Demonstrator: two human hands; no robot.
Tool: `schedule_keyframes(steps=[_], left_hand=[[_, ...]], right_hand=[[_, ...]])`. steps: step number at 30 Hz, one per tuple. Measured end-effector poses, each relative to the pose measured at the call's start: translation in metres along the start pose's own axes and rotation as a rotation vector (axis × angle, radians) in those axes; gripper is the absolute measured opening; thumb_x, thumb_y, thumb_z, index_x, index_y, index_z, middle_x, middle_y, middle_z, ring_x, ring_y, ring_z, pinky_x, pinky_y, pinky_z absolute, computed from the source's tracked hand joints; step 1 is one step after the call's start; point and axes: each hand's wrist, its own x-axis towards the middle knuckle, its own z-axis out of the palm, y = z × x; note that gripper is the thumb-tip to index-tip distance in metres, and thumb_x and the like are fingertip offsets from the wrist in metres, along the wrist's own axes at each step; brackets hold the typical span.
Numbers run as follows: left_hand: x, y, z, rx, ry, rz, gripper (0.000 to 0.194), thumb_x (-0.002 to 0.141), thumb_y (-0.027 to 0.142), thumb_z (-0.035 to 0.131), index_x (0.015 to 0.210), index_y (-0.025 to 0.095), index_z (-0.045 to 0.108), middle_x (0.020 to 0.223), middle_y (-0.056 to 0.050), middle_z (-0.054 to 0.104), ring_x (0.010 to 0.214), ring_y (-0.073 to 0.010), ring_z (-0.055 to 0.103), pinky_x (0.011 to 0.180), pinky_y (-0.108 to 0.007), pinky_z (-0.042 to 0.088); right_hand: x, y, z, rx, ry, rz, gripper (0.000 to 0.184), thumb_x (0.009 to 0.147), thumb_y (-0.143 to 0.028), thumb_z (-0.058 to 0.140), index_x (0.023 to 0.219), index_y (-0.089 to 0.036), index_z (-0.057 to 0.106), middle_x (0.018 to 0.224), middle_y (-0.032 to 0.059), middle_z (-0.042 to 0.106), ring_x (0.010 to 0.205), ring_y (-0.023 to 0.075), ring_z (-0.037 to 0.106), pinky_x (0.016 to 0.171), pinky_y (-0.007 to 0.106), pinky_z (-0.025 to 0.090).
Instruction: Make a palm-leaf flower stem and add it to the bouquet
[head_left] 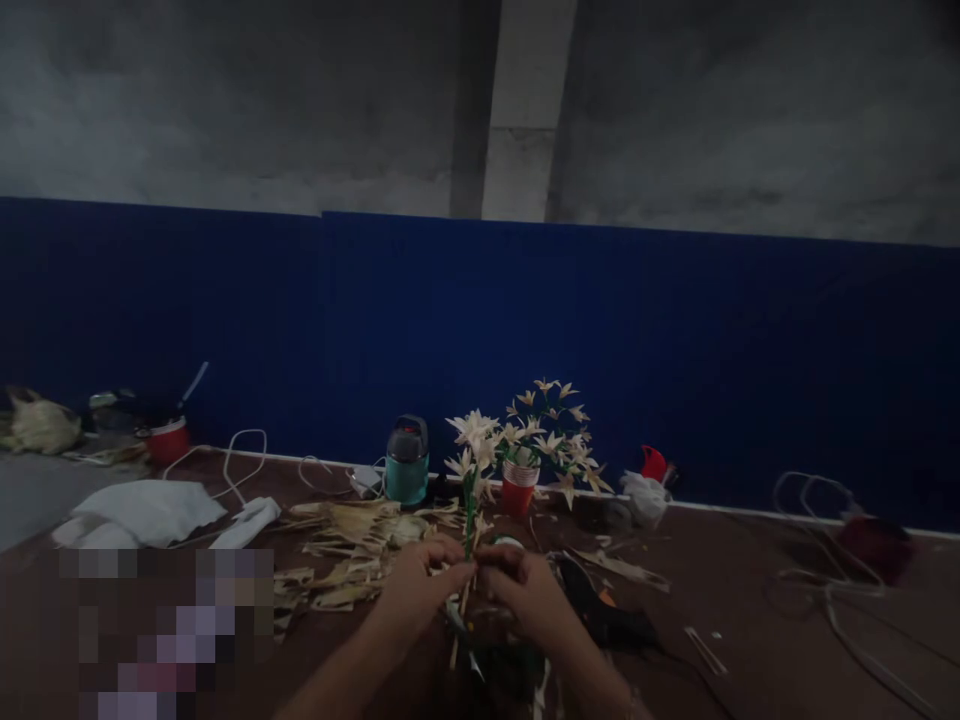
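Note:
My left hand (pixel 427 580) and my right hand (pixel 521 585) meet at the lower middle of the head view. Both pinch the green stem of a cream artificial flower stalk (pixel 475 440), which stands upright with its blooms at the top. Finger and thumb of each hand are closed near the stem's lower part, and thin straw-coloured sticks hang below them. Just behind, more cream artificial flowers (pixel 555 440) stand in a red cup (pixel 519 490) with a white rim. Dried husk pieces (pixel 345 540) lie to the left of my left hand.
A dark tool with a cord (pixel 611 615) lies right of my right hand. A teal and black container (pixel 407 462) stands by the blue wall panel (pixel 420 320). White cloth (pixel 150 510) is at left, a white plastic bag (pixel 645 497) at right, loose cables (pixel 832 590) farther right.

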Motion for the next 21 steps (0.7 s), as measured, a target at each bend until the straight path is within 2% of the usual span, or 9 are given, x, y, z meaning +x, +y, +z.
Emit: schedule_keyframes(steps=[2,4,7,10,15,21], left_hand=[[-0.003,-0.002,-0.001,-0.135,-0.093,-0.089,0.025,0.055,0.03,0.07,0.046,0.015,0.053,0.056,0.002,0.05,0.059,-0.0123,0.045,0.061,-0.024,0.033],[-0.009,-0.006,0.0,-0.288,-0.164,-0.197,0.025,0.053,0.031,0.073,0.048,0.014,0.055,0.052,0.003,0.05,0.055,-0.0104,0.044,0.059,-0.023,0.033],[-0.017,-0.012,0.003,-0.452,-0.158,-0.297,0.026,0.046,0.027,0.079,0.049,0.013,0.056,0.049,0.003,0.053,0.052,-0.0092,0.046,0.057,-0.021,0.034],[-0.02,-0.017,0.004,-0.562,-0.15,-0.338,0.025,0.044,0.024,0.08,0.051,0.013,0.059,0.05,0.001,0.058,0.053,-0.0096,0.05,0.055,-0.02,0.034],[-0.019,-0.019,0.002,-0.616,-0.152,-0.382,0.025,0.05,0.03,0.078,0.058,0.012,0.062,0.044,0.003,0.054,0.04,-0.0047,0.043,0.044,-0.017,0.029],[-0.019,-0.028,0.005,-0.551,-0.115,-0.4,0.033,0.047,0.034,0.079,0.054,0.013,0.055,0.044,0.003,0.054,0.032,-0.0027,0.039,0.036,-0.016,0.023]], right_hand=[[0.004,-0.012,-0.002,0.013,0.056,-0.017,0.026,0.062,-0.035,0.065,0.078,-0.014,0.068,0.068,0.0024,0.063,0.065,0.0147,0.052,0.063,0.025,0.04],[0.005,-0.021,0.002,0.035,0.028,0.006,0.025,0.062,-0.037,0.066,0.069,-0.014,0.067,0.057,-0.001,0.057,0.055,0.0113,0.047,0.055,0.023,0.037],[0.004,-0.026,0.012,0.121,-0.039,0.078,0.028,0.055,-0.039,0.072,0.053,-0.014,0.058,0.045,-0.0056,0.046,0.044,0.0068,0.037,0.045,0.02,0.03],[0.002,-0.024,0.018,0.21,-0.063,0.146,0.033,0.052,-0.041,0.073,0.05,-0.015,0.052,0.043,-0.0065,0.044,0.041,0.0054,0.034,0.042,0.019,0.028],[0.004,-0.019,0.014,0.202,-0.026,0.128,0.033,0.053,-0.039,0.073,0.05,-0.015,0.051,0.043,-0.007,0.043,0.042,0.0052,0.034,0.042,0.018,0.028],[0.006,-0.018,0.01,0.074,-0.082,0.085,0.025,0.057,-0.036,0.068,0.054,-0.014,0.056,0.049,-0.0046,0.049,0.048,0.0087,0.042,0.048,0.02,0.034]])
